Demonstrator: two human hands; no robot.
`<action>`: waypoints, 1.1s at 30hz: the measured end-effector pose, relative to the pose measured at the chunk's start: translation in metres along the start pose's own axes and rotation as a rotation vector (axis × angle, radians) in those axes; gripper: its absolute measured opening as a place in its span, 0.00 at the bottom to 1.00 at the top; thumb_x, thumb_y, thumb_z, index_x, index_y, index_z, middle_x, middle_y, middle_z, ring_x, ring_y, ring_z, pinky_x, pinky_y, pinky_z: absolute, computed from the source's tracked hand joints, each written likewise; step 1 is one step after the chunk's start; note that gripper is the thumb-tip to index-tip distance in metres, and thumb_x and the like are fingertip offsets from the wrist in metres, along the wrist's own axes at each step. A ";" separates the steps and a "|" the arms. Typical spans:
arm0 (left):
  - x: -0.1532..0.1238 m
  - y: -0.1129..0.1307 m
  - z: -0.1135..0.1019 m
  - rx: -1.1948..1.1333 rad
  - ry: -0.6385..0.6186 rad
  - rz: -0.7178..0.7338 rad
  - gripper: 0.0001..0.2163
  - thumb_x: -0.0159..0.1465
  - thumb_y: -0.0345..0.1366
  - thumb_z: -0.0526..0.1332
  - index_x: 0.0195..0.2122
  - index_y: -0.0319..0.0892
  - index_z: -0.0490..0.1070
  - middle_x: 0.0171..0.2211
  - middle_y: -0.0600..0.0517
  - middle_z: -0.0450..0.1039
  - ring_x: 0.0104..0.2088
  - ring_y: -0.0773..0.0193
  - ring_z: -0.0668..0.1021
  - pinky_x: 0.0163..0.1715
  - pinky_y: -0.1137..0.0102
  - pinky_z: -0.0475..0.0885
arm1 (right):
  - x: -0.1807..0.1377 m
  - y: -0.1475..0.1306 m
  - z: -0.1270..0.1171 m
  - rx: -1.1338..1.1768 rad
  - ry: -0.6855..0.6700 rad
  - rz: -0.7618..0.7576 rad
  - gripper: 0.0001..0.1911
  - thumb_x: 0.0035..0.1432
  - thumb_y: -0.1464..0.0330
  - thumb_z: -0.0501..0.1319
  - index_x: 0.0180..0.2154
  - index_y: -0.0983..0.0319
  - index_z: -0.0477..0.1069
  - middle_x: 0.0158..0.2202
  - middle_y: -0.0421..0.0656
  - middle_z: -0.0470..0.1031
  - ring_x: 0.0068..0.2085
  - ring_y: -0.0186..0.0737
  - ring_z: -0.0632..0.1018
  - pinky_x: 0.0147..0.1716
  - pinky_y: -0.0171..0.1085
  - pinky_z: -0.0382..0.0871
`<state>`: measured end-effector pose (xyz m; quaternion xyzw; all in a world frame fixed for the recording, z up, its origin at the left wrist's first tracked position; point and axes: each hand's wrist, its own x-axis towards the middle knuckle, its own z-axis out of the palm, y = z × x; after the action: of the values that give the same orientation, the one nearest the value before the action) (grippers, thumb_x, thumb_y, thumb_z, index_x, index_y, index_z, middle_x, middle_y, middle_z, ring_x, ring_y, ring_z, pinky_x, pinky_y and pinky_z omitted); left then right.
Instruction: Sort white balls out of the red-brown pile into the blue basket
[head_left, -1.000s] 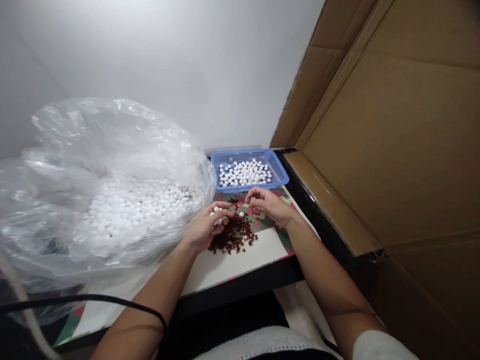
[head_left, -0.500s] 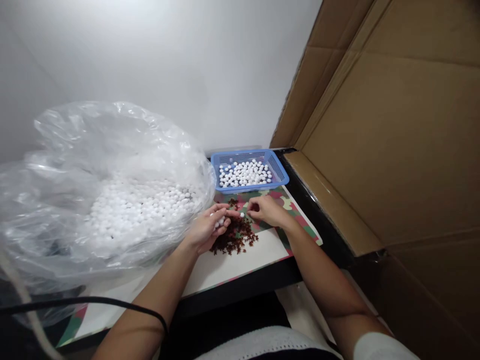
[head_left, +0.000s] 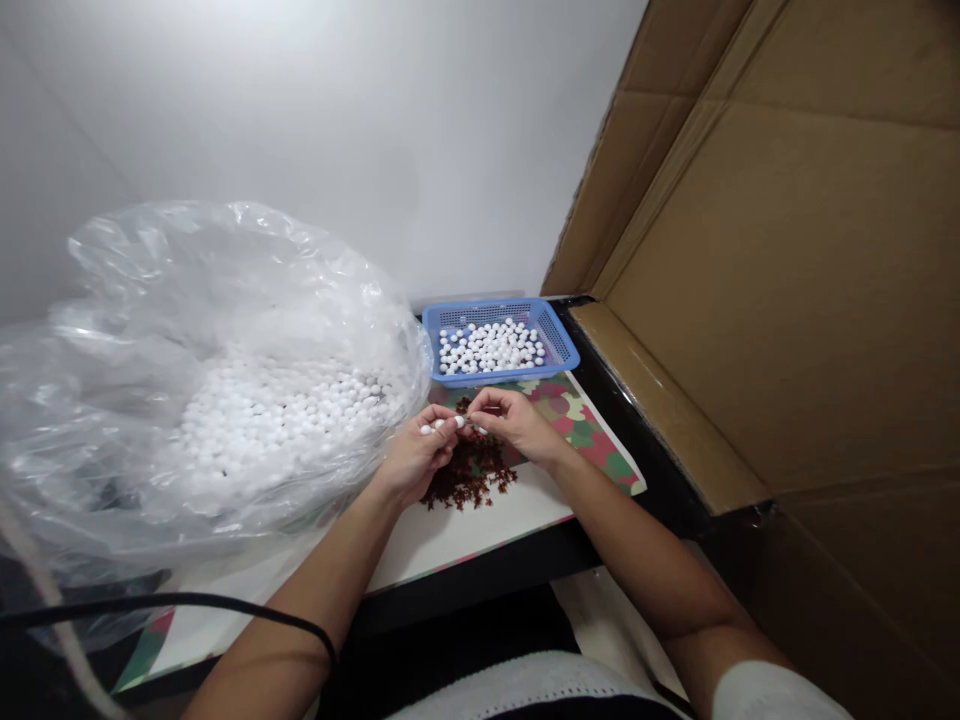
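No legible writing
Nothing readable on the blue basket (head_left: 504,379), the plastic bag (head_left: 225,255) left of it, or the cardboard (head_left: 810,280) to its right.

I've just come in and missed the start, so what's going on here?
A person's left hand holds a few small white balls. The right hand brings its fingertips close to one of them, above a heap of brown pieces; whether it grips anything is too small to tell. A blue basket beyond the hands and a clear plastic bag to the left hold more balls.
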<state>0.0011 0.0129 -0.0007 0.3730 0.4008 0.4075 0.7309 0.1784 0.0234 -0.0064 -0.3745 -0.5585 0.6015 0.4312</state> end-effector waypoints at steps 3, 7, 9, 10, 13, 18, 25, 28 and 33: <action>0.000 -0.001 0.000 0.002 -0.025 0.014 0.14 0.54 0.41 0.69 0.33 0.38 0.69 0.26 0.54 0.68 0.20 0.77 0.59 0.15 0.80 0.49 | 0.000 -0.002 0.002 -0.029 -0.011 -0.006 0.13 0.54 0.59 0.65 0.33 0.63 0.71 0.30 0.39 0.73 0.31 0.33 0.71 0.33 0.33 0.64; 0.001 -0.001 -0.001 0.009 -0.030 0.010 0.15 0.54 0.42 0.70 0.34 0.38 0.69 0.25 0.54 0.68 0.19 0.78 0.58 0.15 0.80 0.48 | -0.001 -0.003 0.003 -0.036 -0.016 0.003 0.14 0.54 0.58 0.65 0.33 0.64 0.72 0.30 0.40 0.73 0.31 0.33 0.72 0.34 0.34 0.65; 0.001 -0.001 -0.001 0.022 -0.020 0.005 0.15 0.54 0.41 0.70 0.34 0.38 0.69 0.23 0.55 0.67 0.19 0.78 0.58 0.15 0.80 0.47 | -0.001 -0.003 0.003 -0.042 -0.006 0.000 0.14 0.54 0.58 0.65 0.33 0.64 0.72 0.30 0.40 0.74 0.32 0.33 0.72 0.34 0.34 0.65; 0.001 -0.002 -0.001 0.027 -0.014 0.008 0.14 0.54 0.41 0.69 0.34 0.38 0.69 0.23 0.56 0.66 0.18 0.78 0.58 0.15 0.80 0.46 | -0.001 -0.002 0.003 -0.049 0.002 -0.006 0.14 0.54 0.59 0.65 0.33 0.64 0.72 0.30 0.40 0.74 0.32 0.34 0.72 0.34 0.34 0.65; 0.001 -0.002 0.000 0.036 0.006 0.035 0.14 0.54 0.41 0.70 0.33 0.38 0.69 0.21 0.57 0.64 0.18 0.78 0.57 0.15 0.80 0.46 | -0.001 -0.001 0.004 -0.065 0.027 -0.027 0.13 0.53 0.60 0.66 0.32 0.64 0.72 0.30 0.40 0.74 0.31 0.33 0.72 0.34 0.34 0.66; -0.001 -0.002 0.003 0.054 0.024 0.067 0.14 0.53 0.41 0.70 0.31 0.38 0.68 0.22 0.55 0.67 0.18 0.77 0.59 0.15 0.79 0.46 | -0.002 -0.002 0.008 -0.048 0.062 -0.016 0.14 0.51 0.60 0.67 0.31 0.64 0.72 0.29 0.40 0.74 0.31 0.34 0.73 0.34 0.35 0.67; -0.003 0.000 0.003 0.112 0.033 0.099 0.13 0.53 0.41 0.69 0.30 0.39 0.68 0.21 0.55 0.68 0.17 0.78 0.58 0.16 0.79 0.47 | -0.003 0.003 0.010 -0.048 0.087 -0.005 0.14 0.50 0.59 0.68 0.31 0.63 0.71 0.30 0.41 0.75 0.32 0.37 0.75 0.36 0.37 0.69; -0.002 -0.001 0.004 0.137 0.039 0.100 0.13 0.54 0.42 0.69 0.31 0.39 0.69 0.22 0.55 0.68 0.17 0.78 0.58 0.16 0.79 0.47 | -0.003 0.002 0.012 -0.045 0.089 -0.020 0.14 0.51 0.59 0.68 0.31 0.62 0.69 0.30 0.40 0.74 0.33 0.36 0.75 0.36 0.36 0.69; -0.002 -0.004 0.010 0.029 0.049 0.073 0.17 0.53 0.45 0.69 0.32 0.41 0.64 0.19 0.59 0.63 0.17 0.78 0.58 0.15 0.81 0.47 | -0.002 -0.008 0.014 -0.018 -0.011 -0.017 0.14 0.53 0.58 0.65 0.36 0.61 0.70 0.31 0.39 0.72 0.32 0.34 0.72 0.33 0.34 0.67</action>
<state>0.0104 0.0077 0.0006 0.3879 0.4106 0.4372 0.6999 0.1672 0.0167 0.0032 -0.3703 -0.5696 0.5947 0.4299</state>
